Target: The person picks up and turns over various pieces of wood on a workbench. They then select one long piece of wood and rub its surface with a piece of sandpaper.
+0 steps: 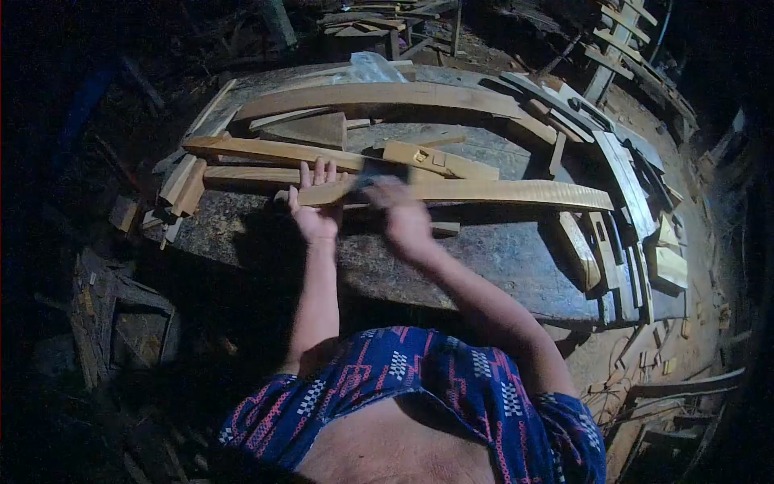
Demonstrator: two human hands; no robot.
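My left hand [316, 202] is under the left end of a long, slightly curved wooden piece [500, 192], palm up, its fingers showing beyond the far edge. Over the same piece, my right hand [393, 206] is blurred by motion and closed on a dark, flat object [385, 171] that I cannot make out. The piece stretches rightward across the bench. Just behind it lies a pale wooden block [439, 160] with an opening in its top. Another long wooden strip [266, 150] lies behind my left hand.
The worn workbench [484, 266] carries a wide curved board [379, 95] along its far side. Wood blocks [187, 185] are stacked at the left edge. Strips and tools crowd the right end, beside a rounded wooden piece [580, 250]. More wood lies on the ground.
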